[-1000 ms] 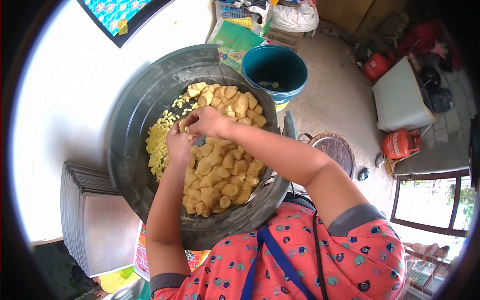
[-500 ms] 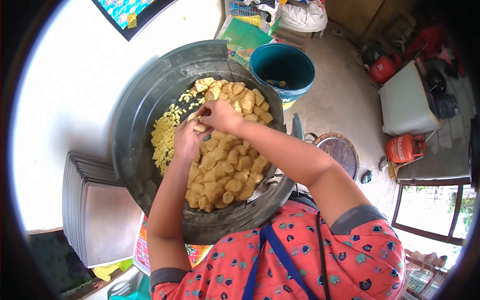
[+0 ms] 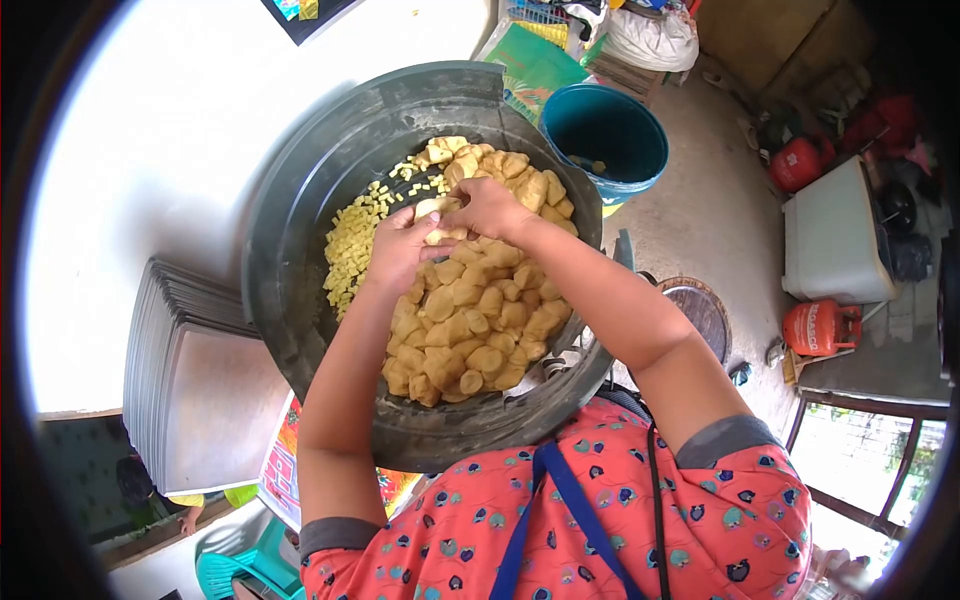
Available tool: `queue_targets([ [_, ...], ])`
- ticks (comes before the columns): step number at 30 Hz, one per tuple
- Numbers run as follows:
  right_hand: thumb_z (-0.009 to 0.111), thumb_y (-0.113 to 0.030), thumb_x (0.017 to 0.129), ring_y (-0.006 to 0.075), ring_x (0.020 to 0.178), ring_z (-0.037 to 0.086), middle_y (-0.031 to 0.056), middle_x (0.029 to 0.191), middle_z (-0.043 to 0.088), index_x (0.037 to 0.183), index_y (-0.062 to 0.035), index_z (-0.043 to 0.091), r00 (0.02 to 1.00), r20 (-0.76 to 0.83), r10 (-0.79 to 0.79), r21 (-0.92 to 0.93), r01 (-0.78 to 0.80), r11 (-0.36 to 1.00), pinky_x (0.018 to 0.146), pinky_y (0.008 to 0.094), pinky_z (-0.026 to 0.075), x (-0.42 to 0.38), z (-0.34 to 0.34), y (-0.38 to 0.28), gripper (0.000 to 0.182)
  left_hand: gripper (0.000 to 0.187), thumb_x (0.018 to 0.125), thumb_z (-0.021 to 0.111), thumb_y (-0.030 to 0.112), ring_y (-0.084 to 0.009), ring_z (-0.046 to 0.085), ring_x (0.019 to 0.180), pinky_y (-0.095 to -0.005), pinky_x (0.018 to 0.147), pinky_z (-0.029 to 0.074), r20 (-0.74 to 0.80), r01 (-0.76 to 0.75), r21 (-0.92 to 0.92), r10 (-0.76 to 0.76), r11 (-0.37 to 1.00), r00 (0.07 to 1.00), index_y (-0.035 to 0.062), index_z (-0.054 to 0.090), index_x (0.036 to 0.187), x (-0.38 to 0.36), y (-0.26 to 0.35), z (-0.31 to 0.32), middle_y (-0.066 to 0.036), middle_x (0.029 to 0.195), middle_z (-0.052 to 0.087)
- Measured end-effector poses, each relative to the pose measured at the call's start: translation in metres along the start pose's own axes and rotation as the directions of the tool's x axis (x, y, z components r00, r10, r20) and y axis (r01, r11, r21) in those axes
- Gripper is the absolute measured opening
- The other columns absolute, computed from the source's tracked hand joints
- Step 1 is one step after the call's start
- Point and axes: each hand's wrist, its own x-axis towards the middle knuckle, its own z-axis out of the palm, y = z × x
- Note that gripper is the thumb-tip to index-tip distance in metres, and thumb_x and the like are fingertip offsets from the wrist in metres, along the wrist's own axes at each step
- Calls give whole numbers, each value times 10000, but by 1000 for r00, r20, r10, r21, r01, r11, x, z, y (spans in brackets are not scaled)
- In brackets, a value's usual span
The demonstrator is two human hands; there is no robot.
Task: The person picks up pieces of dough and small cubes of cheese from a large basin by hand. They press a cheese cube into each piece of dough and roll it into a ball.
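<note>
My left hand point(image 3: 398, 252) holds a pale, flattened piece of dough point(image 3: 432, 208) over a large dark basin point(image 3: 300, 150). From the other side, the bent fingers of my right hand point(image 3: 492, 208) grip the same piece at its edge. Beneath both hands, a heap of cut dough lumps point(image 3: 465, 335) fills the near and right part of the basin. Small pale yellow cubes point(image 3: 352, 240) lie loose along the basin's left side, and a few are scattered near the top. My fingers hide part of the held dough.
A teal bucket point(image 3: 605, 130) with a few bits inside stands beyond the basin's right rim. A stack of metal trays point(image 3: 215, 390) leans at the left. An orange gas cylinder point(image 3: 822, 328) and a white chest-like box point(image 3: 832, 240) stand further right. A teal chair point(image 3: 245, 565) is at lower left.
The camera view has shifted, so the basin sits further right and slightly higher. My hands still hold the dough together, and more of its pale surface shows between them.
</note>
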Motion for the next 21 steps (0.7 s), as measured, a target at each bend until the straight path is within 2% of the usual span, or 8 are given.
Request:
queue_targets([
  [2, 724, -182, 690, 251, 641, 633, 179, 783, 628, 960, 52, 574, 999, -34, 6, -126, -11, 992, 599, 320, 524, 1, 1, -2, 388, 209, 891, 527, 115, -212, 640, 726, -305, 672, 566, -23, -23, 105, 26, 994, 999, -39, 543, 1031, 2, -3, 1, -106, 923, 607],
  [5, 680, -156, 717, 326, 767, 622, 220, 920, 610, 1042, 18, 558, 963, -121, -240, -436, 166, 885, 651, 351, 506, -2, 8, -2, 389, 204, 894, 518, 116, -201, 639, 703, -291, 656, 564, -48, -25, 131, 32, 991, 998, -36, 551, 1025, 1, -5, 5, -102, 898, 614],
  [8, 619, -153, 759, 345, 879, 606, 248, 931, 605, 1019, 11, 541, 917, -192, -349, -589, 176, 788, 734, 409, 503, -5, 25, 2, 317, 201, 899, 513, 138, -187, 629, 745, -313, 684, 552, -63, 8, 107, -1, 994, 998, -17, 554, 1019, 3, -7, 5, -92, 917, 608],
  [11, 575, -141, 791, 339, 856, 611, 244, 975, 582, 1076, 7, 513, 914, -168, -369, -564, 218, 796, 724, 415, 502, -15, 31, -8, 327, 214, 904, 527, 184, -175, 611, 801, -348, 728, 531, -38, 0, -235, -9, 972, 999, 3, 552, 1016, 1, -4, 5, -74, 936, 600],
  [14, 576, -134, 790, 346, 871, 606, 232, 984, 572, 1069, -11, 539, 899, -89, -430, -485, 337, 807, 741, 399, 499, -12, 34, -10, 307, 264, 903, 543, 254, -183, 596, 836, -364, 746, 513, -39, 10, -268, -21, 963, 999, 18, 544, 1022, -3, 3, 6, -60, 945, 594],
  [18, 647, -154, 739, 326, 914, 591, 219, 1038, 556, 1092, -54, 572, 937, -113, -332, -286, 289, 913, 780, 362, 485, -10, 19, -14, 374, 297, 895, 560, 274, -207, 602, 863, -354, 764, 515, 27, -14, -173, 19, 985, 999, 15, 534, 1039, 0, -1, 1, -63, 941, 597],
  [20, 701, -176, 693, 315, 940, 581, 217, 1079, 546, 1097, -70, 586, 939, -164, -304, -230, 263, 937, 801, 342, 476, -6, 12, -12, 434, 292, 891, 565, 263, -214, 603, 885, -354, 784, 512, 52, 4, -124, 2, 992, 999, 16, 533, 1044, -3, 3, 1, -66, 942, 598],
  [21, 775, -253, 644, 281, 934, 580, 198, 1137, 524, 1181, -59, 531, 950, -118, -289, -272, 249, 929, 791, 332, 476, -2, 9, -9, 621, 300, 892, 563, 269, -215, 600, 900, -362, 797, 507, 74, 24, -151, -13, 988, 997, 17, 526, 1051, -4, 4, 0, -68, 947, 602],
])
